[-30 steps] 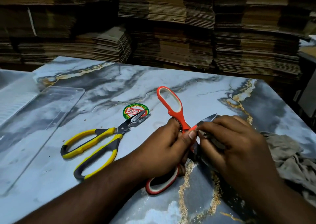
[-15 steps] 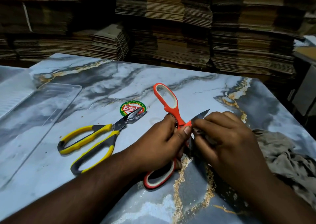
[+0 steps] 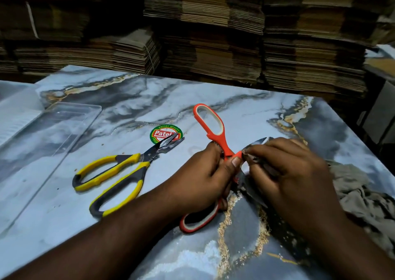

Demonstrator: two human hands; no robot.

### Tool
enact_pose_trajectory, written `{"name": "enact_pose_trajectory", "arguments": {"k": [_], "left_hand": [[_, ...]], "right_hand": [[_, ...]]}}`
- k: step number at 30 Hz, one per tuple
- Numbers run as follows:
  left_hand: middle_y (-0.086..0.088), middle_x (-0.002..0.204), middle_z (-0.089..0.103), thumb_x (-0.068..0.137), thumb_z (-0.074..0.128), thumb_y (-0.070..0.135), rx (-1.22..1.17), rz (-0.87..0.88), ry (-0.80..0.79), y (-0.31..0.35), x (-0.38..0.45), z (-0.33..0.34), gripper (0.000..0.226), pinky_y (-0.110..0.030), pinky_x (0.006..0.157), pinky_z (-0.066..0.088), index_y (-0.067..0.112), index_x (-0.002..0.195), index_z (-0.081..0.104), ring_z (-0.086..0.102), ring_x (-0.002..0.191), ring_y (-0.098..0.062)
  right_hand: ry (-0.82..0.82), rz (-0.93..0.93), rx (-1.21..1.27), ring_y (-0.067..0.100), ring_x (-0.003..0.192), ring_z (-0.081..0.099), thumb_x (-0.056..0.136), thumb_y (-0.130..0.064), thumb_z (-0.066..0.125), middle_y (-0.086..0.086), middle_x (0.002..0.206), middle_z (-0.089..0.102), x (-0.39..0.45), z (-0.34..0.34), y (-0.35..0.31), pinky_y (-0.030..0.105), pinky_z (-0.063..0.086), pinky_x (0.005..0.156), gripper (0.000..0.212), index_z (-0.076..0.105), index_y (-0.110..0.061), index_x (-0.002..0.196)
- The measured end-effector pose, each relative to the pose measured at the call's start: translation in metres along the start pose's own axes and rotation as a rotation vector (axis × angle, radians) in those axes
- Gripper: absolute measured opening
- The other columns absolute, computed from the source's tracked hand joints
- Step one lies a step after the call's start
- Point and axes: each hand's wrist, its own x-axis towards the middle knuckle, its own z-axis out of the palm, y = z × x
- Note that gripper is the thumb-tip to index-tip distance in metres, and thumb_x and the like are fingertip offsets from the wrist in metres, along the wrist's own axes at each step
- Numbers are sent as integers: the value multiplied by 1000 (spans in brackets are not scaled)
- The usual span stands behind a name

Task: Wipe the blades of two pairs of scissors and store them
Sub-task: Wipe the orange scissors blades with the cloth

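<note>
Big marble-look table (image 3: 136,100), grey, blue and gold. Tall brown cardboard stacks (image 3: 213,34) behind. Long clear plastic tray (image 3: 53,134) at left. Crumpled grey cloth (image 3: 363,194) at right. Orange-handled scissors (image 3: 210,125) in middle, spread wide open. Yellow-and-black scissors (image 3: 115,177) flat on table, left of orange pair, tips over round red-green sticker (image 3: 159,132). Left hand (image 3: 205,179) curled round orange handle near pivot. Right hand (image 3: 286,172) pinching shiny blade.

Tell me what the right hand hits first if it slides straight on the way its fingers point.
The right hand points left along the blade, so it would likely meet the left hand gripping the orange scissors at the pivot; their fingertips already nearly touch.
</note>
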Motion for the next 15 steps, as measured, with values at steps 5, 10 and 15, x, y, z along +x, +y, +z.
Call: {"name": "enact_pose_trajectory", "arguments": {"k": [5,10,15], "left_hand": [[-2,63,64,110,47,36,-35,-22,-16,-1,1,-2,21,-47,57,58,18,99,45,68,52,-28],[0,63,64,110,47,36,-22,-5,-28,-1,2,-3,21,-45,59,57,16,102,46,67,52,-28],[0,63,65,102,46,45,-5,2,-28,-2,2,-3,29,-48,60,57,15,100,47,67,52,-28]], "right_hand": [[15,54,38,21,85,64,91,-17,72,-3,94,71,3,5,8,36,49,76,17,81,-18,105],[28,58,28,22,83,66,88,-15,73,-2,92,73,4,8,8,37,51,76,16,81,-17,102],[40,63,27,18,82,63,89,-14,72,-3,91,72,3,9,4,34,50,76,14,81,-17,101]]}}
